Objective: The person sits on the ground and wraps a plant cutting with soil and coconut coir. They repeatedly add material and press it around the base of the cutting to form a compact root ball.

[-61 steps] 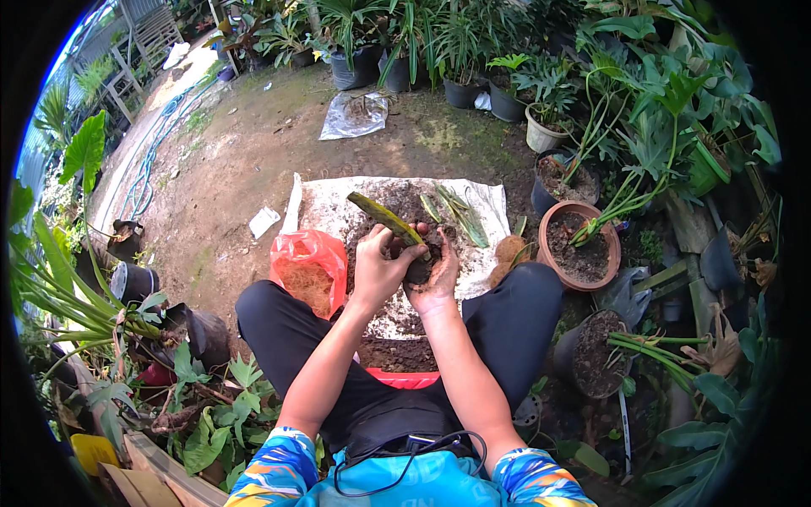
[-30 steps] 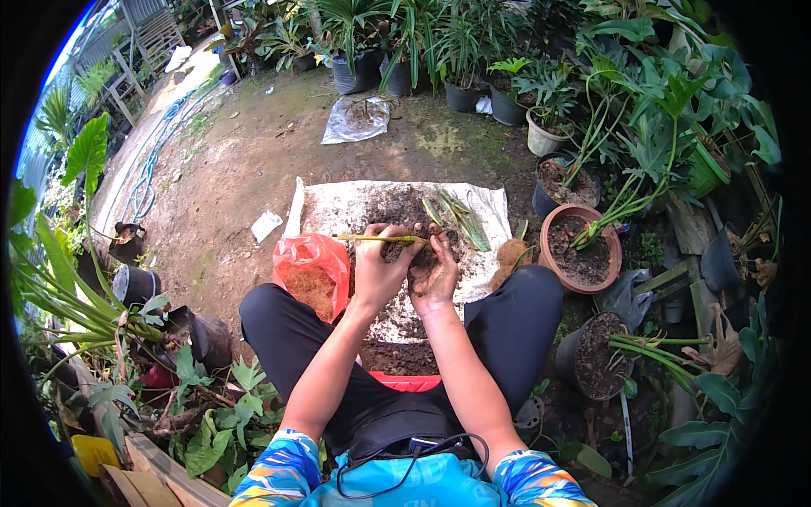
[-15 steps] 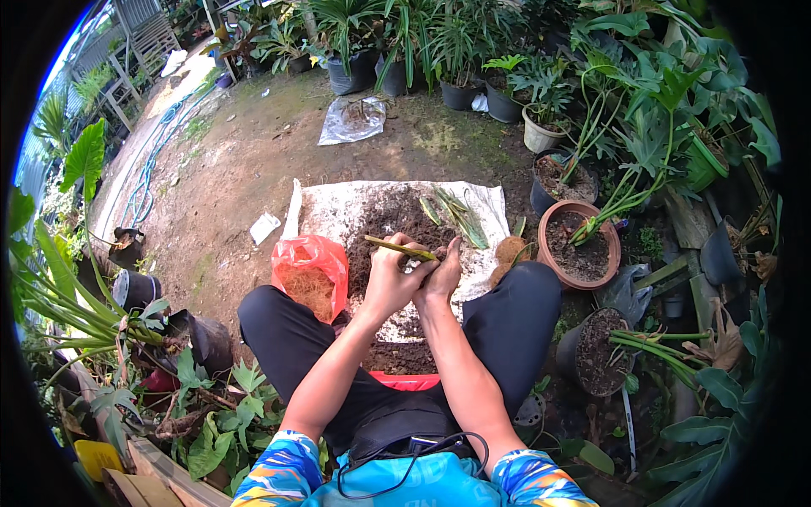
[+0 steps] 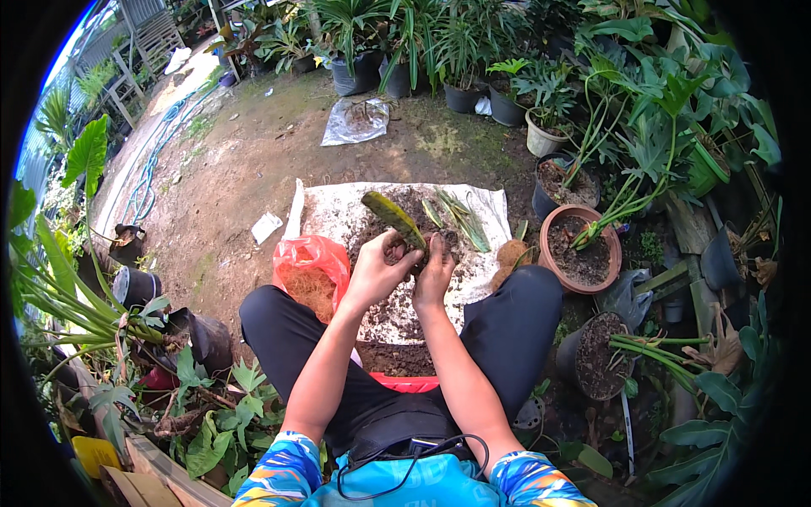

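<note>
My left hand (image 4: 383,264) and my right hand (image 4: 435,269) meet above a soil-covered white sheet (image 4: 324,203). Between them an upright, slanting green-yellow leaf cutting (image 4: 387,212) has its base in a dark soil clump, gripped by the fingers of both; the clump is partly hidden. More cuttings (image 4: 460,218) lie on the sheet's right. A red plastic bag (image 4: 308,266) of brown fibre is beside my left knee, and a brown fibrous round thing (image 4: 509,255) is by my right knee. A red tray (image 4: 402,384) with soil sits between my thighs.
A terracotta pot (image 4: 551,245) and a black pot (image 4: 596,355) with plants stand at my right. Potted plants line the back. At left are a fallen black pot (image 4: 198,338), leafy plants and a blue hose (image 4: 148,173). A clear plastic sheet (image 4: 355,118) lies on the dirt ahead.
The cutting has turned from nearly horizontal half a second ago to upright and slanting. Both hands have shifted and regripped, with my right fingers more curled round the clump.
</note>
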Demonstrator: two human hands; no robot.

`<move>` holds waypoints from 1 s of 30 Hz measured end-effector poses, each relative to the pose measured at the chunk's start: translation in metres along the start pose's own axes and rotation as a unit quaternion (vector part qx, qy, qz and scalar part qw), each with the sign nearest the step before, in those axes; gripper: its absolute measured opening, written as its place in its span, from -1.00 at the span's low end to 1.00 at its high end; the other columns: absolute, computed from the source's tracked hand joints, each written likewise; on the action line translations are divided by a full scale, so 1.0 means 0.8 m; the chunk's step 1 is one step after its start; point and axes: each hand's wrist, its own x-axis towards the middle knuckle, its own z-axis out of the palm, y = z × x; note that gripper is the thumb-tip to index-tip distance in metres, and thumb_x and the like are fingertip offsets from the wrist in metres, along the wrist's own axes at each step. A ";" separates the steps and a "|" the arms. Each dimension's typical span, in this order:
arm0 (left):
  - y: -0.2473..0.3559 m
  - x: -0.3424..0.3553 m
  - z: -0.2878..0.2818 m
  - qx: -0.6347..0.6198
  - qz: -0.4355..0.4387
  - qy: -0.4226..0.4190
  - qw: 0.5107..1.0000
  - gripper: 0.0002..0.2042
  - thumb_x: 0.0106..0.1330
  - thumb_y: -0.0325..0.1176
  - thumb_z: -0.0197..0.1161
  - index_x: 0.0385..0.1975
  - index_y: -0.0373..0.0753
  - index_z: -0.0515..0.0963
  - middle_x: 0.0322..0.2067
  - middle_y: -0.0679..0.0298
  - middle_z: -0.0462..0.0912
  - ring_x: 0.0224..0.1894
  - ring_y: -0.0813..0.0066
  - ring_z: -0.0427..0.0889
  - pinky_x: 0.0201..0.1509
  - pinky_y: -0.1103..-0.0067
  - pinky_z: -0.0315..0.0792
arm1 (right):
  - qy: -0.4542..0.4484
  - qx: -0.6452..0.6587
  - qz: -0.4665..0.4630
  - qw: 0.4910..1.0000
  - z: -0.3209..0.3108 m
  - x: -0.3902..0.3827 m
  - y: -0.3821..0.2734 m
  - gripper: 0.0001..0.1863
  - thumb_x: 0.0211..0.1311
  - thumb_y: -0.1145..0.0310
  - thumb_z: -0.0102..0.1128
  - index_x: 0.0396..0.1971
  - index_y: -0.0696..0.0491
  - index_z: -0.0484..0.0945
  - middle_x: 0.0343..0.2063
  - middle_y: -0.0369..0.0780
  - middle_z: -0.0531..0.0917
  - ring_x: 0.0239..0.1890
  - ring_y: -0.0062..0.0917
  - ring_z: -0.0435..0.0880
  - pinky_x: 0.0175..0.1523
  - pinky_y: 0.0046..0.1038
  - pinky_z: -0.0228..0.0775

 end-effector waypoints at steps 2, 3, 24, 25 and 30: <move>0.003 0.003 -0.014 -0.113 -0.026 -0.036 0.993 -0.73 0.19 -0.48 0.33 -0.10 -0.32 0.58 -0.50 0.54 0.38 -0.46 0.80 0.28 -0.39 0.74 0.23 | 0.025 0.088 0.140 0.986 -0.010 0.001 -0.013 -0.69 0.43 0.09 -0.03 -0.27 0.03 0.50 -0.48 -0.31 0.59 -0.59 -0.53 0.57 -0.49 -0.54 0.46; 0.004 0.004 -0.021 -0.129 -0.042 -0.041 0.990 -0.66 0.11 -0.54 0.24 -0.05 -0.29 0.55 -0.54 0.58 0.27 -0.48 0.84 0.19 -0.39 0.80 0.17 | 0.027 0.140 0.164 0.976 -0.011 0.002 -0.017 -0.70 0.41 0.07 -0.05 -0.32 -0.01 0.48 -0.51 -0.28 0.63 -0.65 -0.48 0.58 -0.53 -0.53 0.44; -0.042 0.014 0.016 -0.017 0.032 -0.041 0.999 -0.60 0.35 -0.43 0.23 0.18 -0.34 0.45 -0.13 0.30 0.62 -0.07 0.63 0.53 0.05 0.60 0.44 | 0.002 0.016 0.166 0.986 -0.005 0.000 -0.009 -0.65 0.43 0.20 -0.10 -0.12 0.12 0.59 -0.28 -0.25 0.67 -0.31 -0.54 0.67 -0.22 -0.49 0.54; -0.044 0.015 0.017 -0.048 0.014 -0.021 0.999 -0.63 0.36 -0.40 0.24 0.14 -0.34 0.48 -0.13 0.29 0.64 -0.05 0.62 0.54 0.06 0.59 0.45 | -0.005 -0.016 0.138 0.990 -0.004 -0.001 -0.006 -0.68 0.43 0.22 -0.07 -0.18 0.12 0.61 -0.30 -0.26 0.67 -0.32 -0.57 0.65 -0.23 -0.50 0.52; -0.042 0.021 0.001 -0.248 -0.120 -0.093 0.957 -0.69 0.35 -0.42 0.25 0.06 -0.36 0.50 -0.15 0.24 0.68 -0.09 0.55 0.62 0.06 0.57 0.49 | -0.037 0.043 0.230 0.972 -0.007 -0.001 -0.001 -0.72 0.38 0.25 0.00 -0.23 0.12 0.60 -0.31 -0.26 0.68 -0.29 -0.57 0.65 -0.15 -0.48 0.48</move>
